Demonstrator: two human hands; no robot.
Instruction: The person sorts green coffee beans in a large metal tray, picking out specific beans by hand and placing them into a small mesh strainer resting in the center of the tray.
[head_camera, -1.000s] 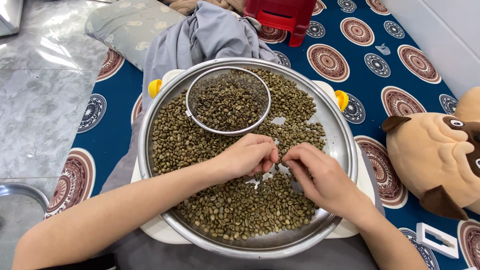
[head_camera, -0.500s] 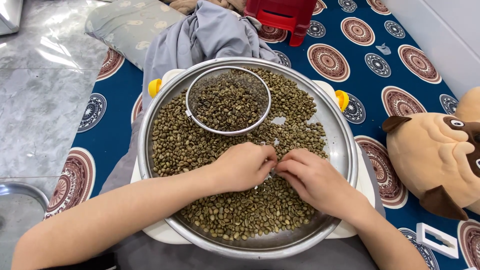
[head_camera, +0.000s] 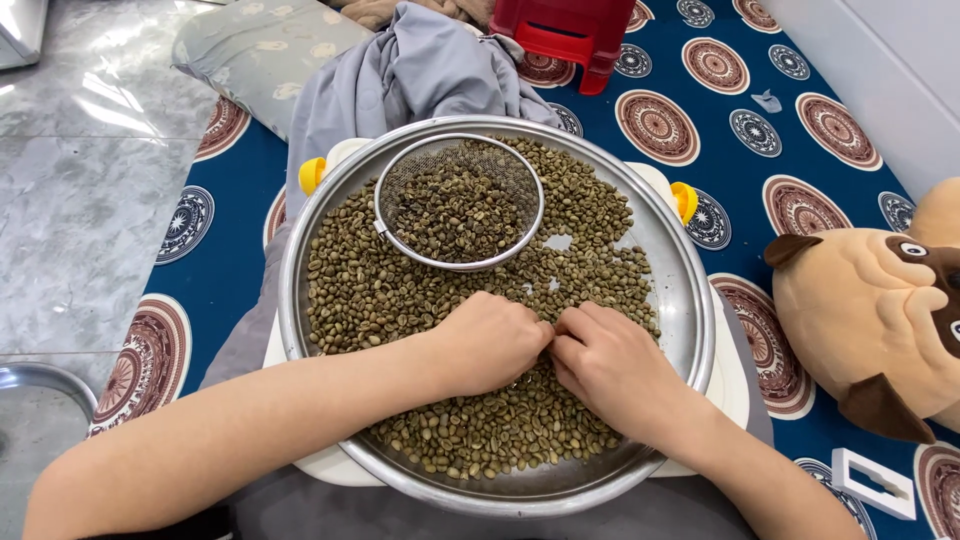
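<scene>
Head view shows your left hand (head_camera: 490, 342) and right hand (head_camera: 612, 362) have slid together, knuckles touching, both curled over the beans (head_camera: 400, 290) in the big metal pan (head_camera: 690, 300), pinching some.

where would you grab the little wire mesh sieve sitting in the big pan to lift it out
By the metal rim of the mesh sieve, pinching its far edge from above, probably. It sits upright on the green beans in the steel pan, no handle shows, and beans fill its mesh bowl. The left hand and right hand crowd the near side.
</scene>
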